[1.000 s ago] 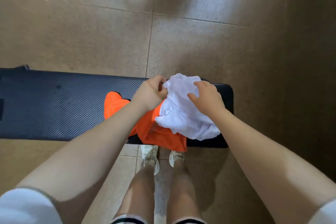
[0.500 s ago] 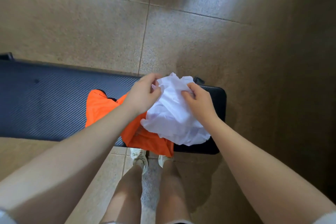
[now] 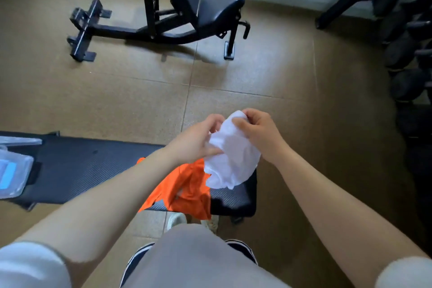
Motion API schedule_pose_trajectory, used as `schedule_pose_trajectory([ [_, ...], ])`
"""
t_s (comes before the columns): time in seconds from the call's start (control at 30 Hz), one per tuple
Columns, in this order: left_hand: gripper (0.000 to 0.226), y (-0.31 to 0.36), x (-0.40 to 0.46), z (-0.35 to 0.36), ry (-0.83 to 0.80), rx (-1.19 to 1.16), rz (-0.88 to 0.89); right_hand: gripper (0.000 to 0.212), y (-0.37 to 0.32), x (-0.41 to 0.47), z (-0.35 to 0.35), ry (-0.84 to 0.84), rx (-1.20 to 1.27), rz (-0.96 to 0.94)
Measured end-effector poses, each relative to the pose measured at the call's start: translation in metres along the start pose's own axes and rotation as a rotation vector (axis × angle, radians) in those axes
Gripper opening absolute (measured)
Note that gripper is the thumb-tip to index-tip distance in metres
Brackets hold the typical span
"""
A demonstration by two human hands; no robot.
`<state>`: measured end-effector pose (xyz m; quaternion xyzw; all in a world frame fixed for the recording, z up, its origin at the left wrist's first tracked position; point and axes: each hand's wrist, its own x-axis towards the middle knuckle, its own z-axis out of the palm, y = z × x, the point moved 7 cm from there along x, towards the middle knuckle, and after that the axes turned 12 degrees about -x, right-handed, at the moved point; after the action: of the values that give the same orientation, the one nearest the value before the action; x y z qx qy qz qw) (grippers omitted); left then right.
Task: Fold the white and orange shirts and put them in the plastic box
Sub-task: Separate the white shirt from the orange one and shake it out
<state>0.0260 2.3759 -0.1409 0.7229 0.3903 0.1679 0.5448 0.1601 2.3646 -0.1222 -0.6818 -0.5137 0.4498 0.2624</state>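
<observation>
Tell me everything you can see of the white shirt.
The white shirt is plain, soft cloth, bunched and unfolded. Both hands hold it up: the left hand grips its left side, the right hand pinches its top. Its lower part hangs over the bench, overlapping the orange shirt.

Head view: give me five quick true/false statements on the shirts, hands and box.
1. Both hands grip the white shirt. True: the left hand and right hand hold it bunched.
2. The orange shirt is in the box. False: it lies crumpled on the flat bench, partly hanging over the near edge.
3. The box sits at the bench's left end. True.
4. The white shirt is neatly folded. False: it is a crumpled bundle.
5. The right hand holds the orange shirt. False: it grips the white one.
</observation>
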Motion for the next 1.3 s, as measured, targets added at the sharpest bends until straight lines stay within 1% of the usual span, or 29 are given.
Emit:
schedule_pose_trajectory([
  [0.07,0.054,0.022,-0.002,-0.013,0.135,0.106,0.065,0.014,-0.017,-0.006,-0.016,0.027,0.032,0.011],
  [0.13,0.050,0.041,-0.003,-0.027,0.245,0.086,0.127,0.017,-0.028,-0.005,-0.033,0.104,-0.031,0.004],
  [0.2,0.039,0.061,-0.003,-0.038,0.277,0.044,0.143,0.016,-0.032,-0.002,-0.049,0.178,-0.173,0.037],
  [0.23,0.031,0.070,-0.002,-0.040,0.241,0.059,0.137,0.014,-0.033,-0.001,-0.055,0.196,-0.245,0.054],
  [0.27,0.026,0.079,0.000,-0.040,0.168,0.111,0.133,0.014,-0.034,0.001,-0.059,0.196,-0.290,0.059],
  [0.33,0.019,0.098,0.005,-0.032,-0.032,0.298,0.116,0.013,-0.039,0.005,-0.058,0.167,-0.329,0.041],
  [0.4,0.018,0.114,0.008,-0.027,-0.181,0.417,0.081,0.012,-0.047,0.007,-0.054,0.153,-0.366,0.016],
  [0.43,0.019,0.121,0.010,-0.028,-0.211,0.416,0.066,0.013,-0.050,0.006,-0.054,0.160,-0.357,0.013],
  [0.5,0.022,0.134,0.013,-0.034,-0.185,0.302,0.040,0.010,-0.059,-0.001,-0.056,0.185,-0.253,-0.025],
  [0.57,0.033,0.140,0.015,-0.046,-0.073,0.140,0.013,0.012,-0.069,-0.018,-0.058,0.202,-0.102,-0.103],
  [0.63,0.035,0.141,0.014,-0.054,0.014,0.031,-0.010,0.017,-0.073,-0.034,-0.053,0.183,-0.045,-0.158],
  [0.7,0.030,0.140,0.011,-0.055,0.024,0.009,-0.021,0.016,-0.070,-0.042,-0.038,0.145,-0.106,-0.183],
  [0.73,0.029,0.140,0.009,-0.055,0.021,0.015,-0.025,0.017,-0.069,-0.044,-0.031,0.156,-0.169,-0.192],
  [0.8,0.029,0.141,0.003,-0.056,0.032,-0.012,-0.016,0.014,-0.070,-0.043,-0.024,0.270,-0.268,-0.194],
  [0.87,0.029,0.144,-0.004,-0.062,0.072,-0.102,-0.002,0.013,-0.074,-0.044,-0.027,0.412,-0.306,-0.179],
  [0.93,0.030,0.146,-0.012,-0.072,0.124,-0.188,0.008,0.016,-0.075,-0.043,-0.031,0.493,-0.323,-0.162],
  [0.97,0.028,0.146,-0.017,-0.077,0.152,-0.223,0.018,0.014,-0.072,-0.041,-0.034,0.508,-0.337,-0.151],
  [1.03,0.021,0.145,-0.025,-0.088,0.228,-0.292,0.036,0.008,-0.064,-0.036,-0.036,0.488,-0.392,-0.139],
  [1.07,0.018,0.142,-0.029,-0.095,0.278,-0.329,0.038,0.008,-0.060,-0.034,-0.036,0.461,-0.427,-0.139],
  [1.13,0.018,0.133,-0.037,-0.108,0.379,-0.409,0.034,0.020,-0.054,-0.031,-0.036,0.407,-0.499,-0.149],
  [1.2,0.021,0.121,-0.043,-0.117,0.462,-0.500,0.005,0.027,-0.056,-0.033,-0.039,0.406,-0.535,-0.163],
  [1.27,0.022,0.116,-0.047,-0.121,0.499,-0.588,-0.019,0.032,-0.058,-0.031,-0.043,0.412,-0.485,-0.136],
  [1.3,0.022,0.118,-0.047,-0.121,0.492,-0.604,-0.015,0.033,-0.058,-0.028,-0.046,0.405,-0.412,-0.101],
])
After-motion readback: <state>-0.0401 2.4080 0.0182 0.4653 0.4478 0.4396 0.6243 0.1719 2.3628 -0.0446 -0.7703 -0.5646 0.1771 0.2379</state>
